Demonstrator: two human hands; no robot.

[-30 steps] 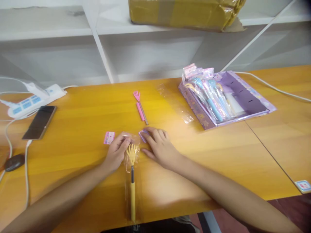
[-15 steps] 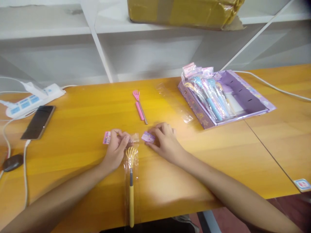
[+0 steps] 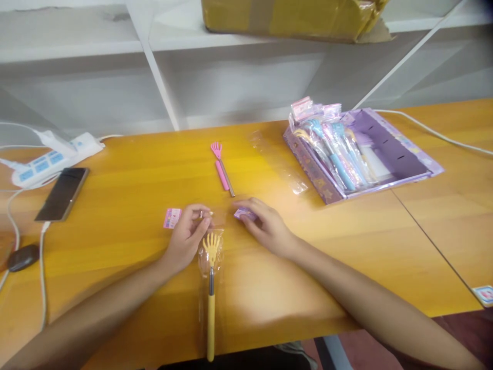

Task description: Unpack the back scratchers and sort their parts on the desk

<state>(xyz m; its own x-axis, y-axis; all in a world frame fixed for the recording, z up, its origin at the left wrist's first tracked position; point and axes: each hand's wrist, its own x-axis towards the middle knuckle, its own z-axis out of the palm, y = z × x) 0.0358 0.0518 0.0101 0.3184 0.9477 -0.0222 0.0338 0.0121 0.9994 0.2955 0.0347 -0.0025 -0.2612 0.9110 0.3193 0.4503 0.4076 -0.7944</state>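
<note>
In front of me lies a yellow back scratcher [image 3: 210, 313], its hand-shaped head up, inside a clear plastic bag [image 3: 219, 264]. At the bag's upper end my left hand [image 3: 188, 231] is curled closed, pinching the clear plastic; the fingertips are slightly blurred. Just left of those knuckles a pink printed card [image 3: 171, 218] rests on the table. My right hand [image 3: 269, 228] grips a small purple card [image 3: 242, 211] between thumb and fingers, partly covering it. Beyond both hands lies a pink back scratcher [image 3: 222, 174], unbagged.
A purple display box [image 3: 335, 198] at the right back holds several bagged back scratchers. Clear plastic film [image 3: 296, 184] lies left of it. On the left are a power strip [image 3: 57, 159], a phone [image 3: 62, 194], a black mouse [image 3: 23, 258] and cables. A carton [image 3: 292, 20] sits on the shelf above.
My right hand has moved slightly right and its fingers now cover more of the purple card. My left hand has shifted a little right, baring more of the pink card.
</note>
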